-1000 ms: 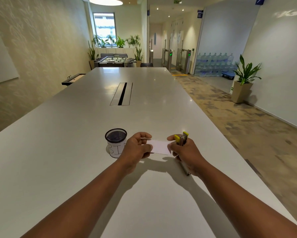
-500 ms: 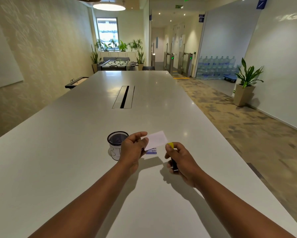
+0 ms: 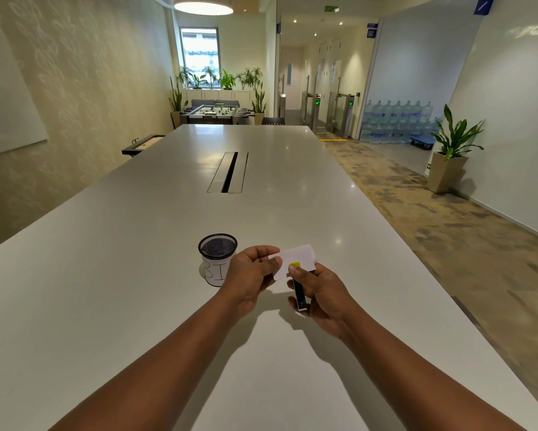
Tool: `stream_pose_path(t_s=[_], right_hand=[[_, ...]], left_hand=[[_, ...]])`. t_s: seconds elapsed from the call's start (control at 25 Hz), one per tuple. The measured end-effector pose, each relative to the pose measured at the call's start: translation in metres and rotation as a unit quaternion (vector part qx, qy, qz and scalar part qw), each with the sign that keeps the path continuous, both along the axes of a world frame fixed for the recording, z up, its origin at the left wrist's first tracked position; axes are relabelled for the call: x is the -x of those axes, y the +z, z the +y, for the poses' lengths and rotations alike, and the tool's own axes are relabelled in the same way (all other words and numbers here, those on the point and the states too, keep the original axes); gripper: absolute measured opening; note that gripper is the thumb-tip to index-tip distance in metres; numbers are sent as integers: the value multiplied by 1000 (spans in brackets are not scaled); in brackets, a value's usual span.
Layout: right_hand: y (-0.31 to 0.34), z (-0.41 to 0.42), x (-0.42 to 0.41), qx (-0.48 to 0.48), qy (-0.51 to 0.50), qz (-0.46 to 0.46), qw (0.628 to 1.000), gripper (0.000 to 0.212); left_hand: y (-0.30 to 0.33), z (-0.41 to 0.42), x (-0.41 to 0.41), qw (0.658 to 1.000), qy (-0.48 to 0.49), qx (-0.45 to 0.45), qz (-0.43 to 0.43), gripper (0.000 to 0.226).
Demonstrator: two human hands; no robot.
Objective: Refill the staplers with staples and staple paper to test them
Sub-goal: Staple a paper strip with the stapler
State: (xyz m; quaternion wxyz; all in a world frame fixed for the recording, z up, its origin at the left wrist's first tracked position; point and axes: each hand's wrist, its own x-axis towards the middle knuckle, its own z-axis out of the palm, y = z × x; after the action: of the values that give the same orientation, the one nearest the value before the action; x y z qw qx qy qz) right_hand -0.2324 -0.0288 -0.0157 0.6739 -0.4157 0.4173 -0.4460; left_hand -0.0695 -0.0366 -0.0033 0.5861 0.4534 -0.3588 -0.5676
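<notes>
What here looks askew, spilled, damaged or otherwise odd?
Nothing stands out. The left hand pinches a small white paper slip, the right hand holds a black stapler with a yellow tip against it, and the mesh cup stands upright on the table.

Hidden and cut-off parts around the black mesh cup (image 3: 217, 247)

You cannot see into that cup: its inside is dark. Its white paper label (image 3: 215, 271) shows only "3I", the rest covered by your left hand (image 3: 249, 276) just to the cup's right. Farther right, the small white paper slip (image 3: 302, 256) hides the front of the black stapler with a yellow tip (image 3: 299, 292), and your right hand (image 3: 322, 293) covers its far side. Both forearms leave the bottom edge.
</notes>
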Motion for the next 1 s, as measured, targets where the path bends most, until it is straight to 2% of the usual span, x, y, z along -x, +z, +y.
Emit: stream_pose_path(t_s=[0.12,0.44,0.56,0.76,0.88,1.0], right_hand=[[2,-1,-1,2,-11,-11,1000,44],[1,-2,-4,7,-34,-19,999,33],[-1,-3,-3,23,-60,-15,998,37],[-8,-3,-6,-15,-28,-27,999,27],[-10,-6,-3,-3,-18,8,1000,18],[-18,-10,2,21,-64,110,992,13]], left_hand=[[3,0,-1,1000,-14,1,-19,16],[4,3,-2,998,-21,10,-54,14],[2,4,0,997,-28,15,-72,13],[0,2,-3,998,-12,4,-66,14],[0,-6,-6,997,47,-3,-62,16],[-3,-13,-10,991,108,-22,-82,18]])
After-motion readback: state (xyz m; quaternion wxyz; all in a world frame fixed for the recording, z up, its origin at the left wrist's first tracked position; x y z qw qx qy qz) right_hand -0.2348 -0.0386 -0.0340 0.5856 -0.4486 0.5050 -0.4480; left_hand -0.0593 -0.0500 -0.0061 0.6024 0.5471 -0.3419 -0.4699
